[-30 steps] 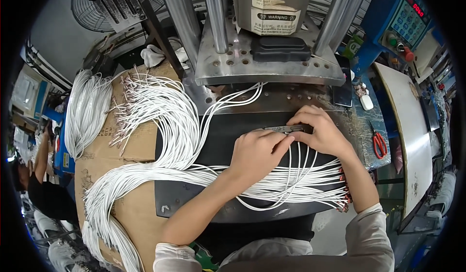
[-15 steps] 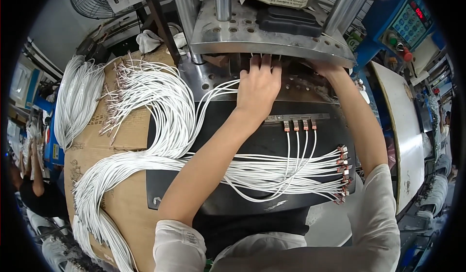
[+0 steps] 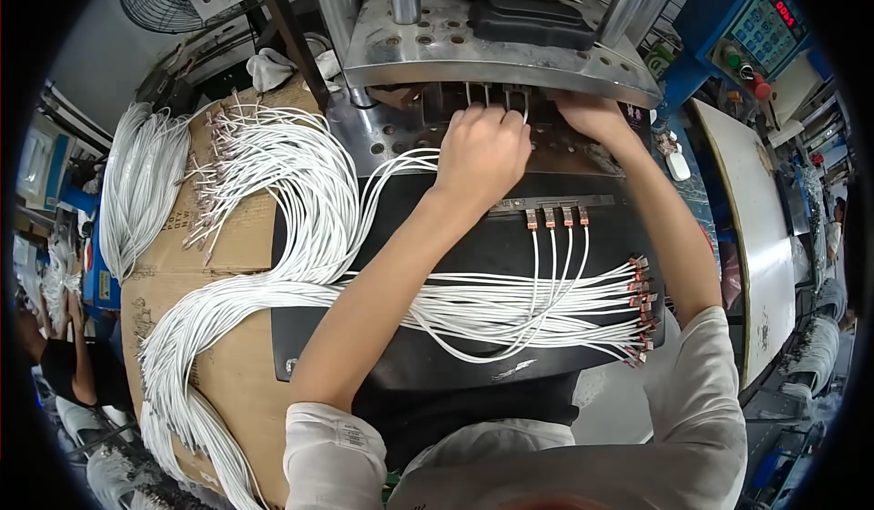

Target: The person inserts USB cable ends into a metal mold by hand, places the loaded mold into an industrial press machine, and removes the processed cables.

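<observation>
Left hand [image 3: 485,151] draws back and curls, apparently closed on white cables [image 3: 486,95] below the press plate [image 3: 496,66], so they look gathered; right hand [image 3: 590,117] reaches beneath, fingertips hidden, hold cannot be told.

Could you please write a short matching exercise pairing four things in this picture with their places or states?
1. Left hand
2. Grey metal strip
3. Control box
4. Fan

A. Upper left, round and wire-caged
B. Holding white cables in front of the upper metal plate
C. Upper right, blue, with a lit red display
D. On the black mat, with four plugs along its near edge

Pairs: 1-B; 2-D; 3-C; 4-A
</observation>
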The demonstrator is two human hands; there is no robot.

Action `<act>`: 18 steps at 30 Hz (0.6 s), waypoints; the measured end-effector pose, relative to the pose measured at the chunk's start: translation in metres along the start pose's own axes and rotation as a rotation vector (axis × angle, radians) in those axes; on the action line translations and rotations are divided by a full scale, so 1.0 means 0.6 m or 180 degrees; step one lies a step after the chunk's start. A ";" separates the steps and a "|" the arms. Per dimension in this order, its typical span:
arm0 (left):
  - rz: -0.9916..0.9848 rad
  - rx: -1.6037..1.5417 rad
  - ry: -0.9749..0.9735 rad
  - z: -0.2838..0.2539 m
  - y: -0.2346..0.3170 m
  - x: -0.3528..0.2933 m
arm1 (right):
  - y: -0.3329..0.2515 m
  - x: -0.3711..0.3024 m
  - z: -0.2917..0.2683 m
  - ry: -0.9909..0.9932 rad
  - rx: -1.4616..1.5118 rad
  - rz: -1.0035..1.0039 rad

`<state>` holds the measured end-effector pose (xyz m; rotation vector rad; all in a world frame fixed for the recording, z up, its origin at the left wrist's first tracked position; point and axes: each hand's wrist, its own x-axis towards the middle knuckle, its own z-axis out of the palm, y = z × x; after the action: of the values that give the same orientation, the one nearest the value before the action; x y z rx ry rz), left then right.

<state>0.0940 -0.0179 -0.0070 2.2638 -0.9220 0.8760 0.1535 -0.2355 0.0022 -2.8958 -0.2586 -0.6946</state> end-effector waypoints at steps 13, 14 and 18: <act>-0.1203 0.1531 0.0015 -0.269 -0.114 -0.121 | -0.062 -0.103 -0.125 -0.0540 0.1336 -0.0352; -0.0847 0.1158 -0.0037 -0.251 -0.065 -0.107 | -0.062 -0.101 -0.128 -0.0435 0.1234 -0.0668; -0.0531 0.0343 -0.0991 -0.267 0.069 -0.157 | -0.016 -0.156 -0.248 -0.2873 0.3093 0.0239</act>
<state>-0.0471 0.1020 0.0368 2.5763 -0.8157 0.5201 0.0046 -0.2660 0.0912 -2.0274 -0.4184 0.6469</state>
